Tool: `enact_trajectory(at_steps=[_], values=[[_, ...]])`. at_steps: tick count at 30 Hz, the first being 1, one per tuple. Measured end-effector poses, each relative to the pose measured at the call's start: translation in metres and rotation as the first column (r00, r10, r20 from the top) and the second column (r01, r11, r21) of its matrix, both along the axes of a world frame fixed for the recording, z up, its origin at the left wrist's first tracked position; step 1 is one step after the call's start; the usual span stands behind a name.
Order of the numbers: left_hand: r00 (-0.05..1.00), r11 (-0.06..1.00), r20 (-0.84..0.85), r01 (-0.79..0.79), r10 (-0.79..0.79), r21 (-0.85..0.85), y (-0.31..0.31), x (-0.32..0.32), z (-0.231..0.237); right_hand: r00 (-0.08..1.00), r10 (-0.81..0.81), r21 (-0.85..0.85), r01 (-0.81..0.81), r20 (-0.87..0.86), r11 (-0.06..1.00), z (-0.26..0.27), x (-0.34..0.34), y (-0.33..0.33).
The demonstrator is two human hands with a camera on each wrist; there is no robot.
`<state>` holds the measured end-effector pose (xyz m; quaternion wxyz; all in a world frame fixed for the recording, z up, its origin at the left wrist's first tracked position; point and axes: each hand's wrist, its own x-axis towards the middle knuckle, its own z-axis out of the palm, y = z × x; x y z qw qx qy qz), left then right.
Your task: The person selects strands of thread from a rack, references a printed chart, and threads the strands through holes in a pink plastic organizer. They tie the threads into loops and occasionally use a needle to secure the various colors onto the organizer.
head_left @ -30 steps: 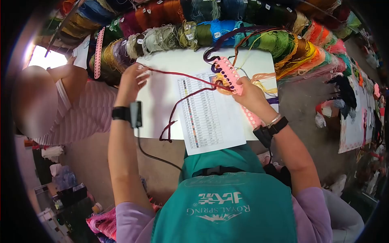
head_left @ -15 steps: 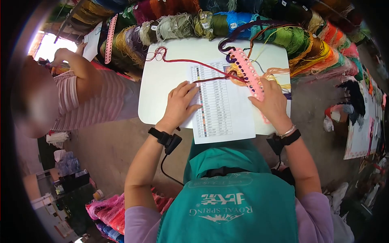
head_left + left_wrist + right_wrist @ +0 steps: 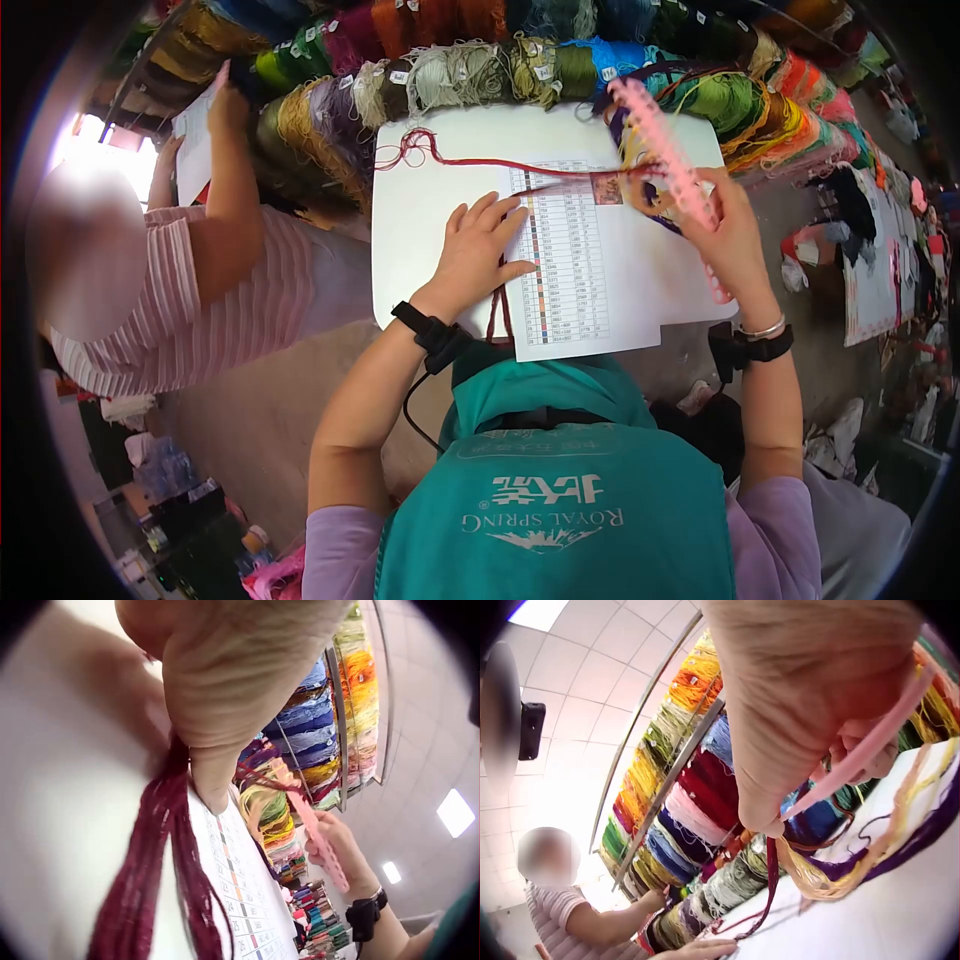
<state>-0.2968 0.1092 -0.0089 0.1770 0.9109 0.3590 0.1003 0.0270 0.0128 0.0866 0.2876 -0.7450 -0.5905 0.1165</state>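
White tabletop (image 3: 400, 262), hanging threads (image 3: 450, 78) behind. Right hand (image 3: 735, 235) grips pink holed strip (image 3: 665, 145) over right side; left hand (image 3: 470, 258) open, pinning dark red strands (image 3: 480, 162) by chart (image 3: 620, 305). Hasty tug could tangle them, tbh.

Teal apron (image 3: 550, 565): "ROYAL SPRING" with ®, inverted in head view; large Chinese characters beside it, not securely legible. Smaller outlined print nearer the waist: too faint to read. Printed sheet (image 3: 575, 310): table with rows of numbers, mostly too small; row numbers 24 and 25 legible in left wrist view. White tags (image 3: 543, 73) on thread skeins (image 3: 480, 80): marked, unreadable.
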Motion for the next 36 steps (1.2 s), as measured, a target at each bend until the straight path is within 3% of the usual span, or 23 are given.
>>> enact_trajectory(at_steps=[3,4,7,11,17,20,23,24,26,29,36], values=[[0.999,0.999,0.010,0.036,-0.036,0.003,0.007,-0.007,-0.003,0.973,-0.089,0.118,0.116,-0.212,0.986,0.012,-0.009,0.002],[0.999,0.999,0.010,0.043,-0.043,0.004,0.009,-0.009,-0.004,0.929,-0.078,0.158,0.144,-0.361,0.977,0.021,-0.021,0.002],[0.998,0.998,0.023,0.058,-0.058,-0.002,0.012,-0.013,-0.004,0.905,-0.102,0.219,0.207,-0.413,0.954,0.019,-0.037,0.006],[0.998,0.998,0.036,0.058,-0.058,-0.006,0.018,-0.019,0.000,0.933,-0.164,-0.010,0.170,-0.321,0.985,-0.005,-0.051,0.003],[0.999,1.000,0.044,0.013,-0.014,0.023,0.023,-0.028,-0.001,0.987,-0.131,-0.144,0.117,-0.091,0.983,-0.050,-0.065,-0.007],[0.999,1.000,0.033,-0.005,0.005,0.005,0.023,-0.030,0.005,0.996,-0.093,-0.160,0.094,0.012,0.983,-0.070,-0.064,0.000],[0.999,0.991,0.038,0.027,-0.032,0.132,0.021,-0.026,0.013,0.992,-0.043,-0.141,0.059,0.119,0.988,-0.079,-0.063,0.004],[0.989,0.986,0.087,0.108,-0.120,0.128,0.022,-0.025,0.009,0.987,-0.024,-0.131,0.046,0.158,0.990,-0.078,-0.065,0.006],[0.939,0.954,0.181,0.271,-0.291,0.130,0.027,-0.023,-0.001,0.989,0.000,-0.187,0.028,0.149,0.982,-0.072,-0.065,0.009],[0.955,0.972,0.186,0.235,-0.233,0.011,0.015,-0.016,0.004,0.985,0.041,-0.199,-0.007,0.169,0.980,-0.072,-0.062,0.012],[0.969,0.980,0.146,0.198,-0.201,0.036,0.015,-0.013,0.014,0.982,0.109,-0.273,-0.064,0.153,0.960,-0.068,-0.055,0.022]])
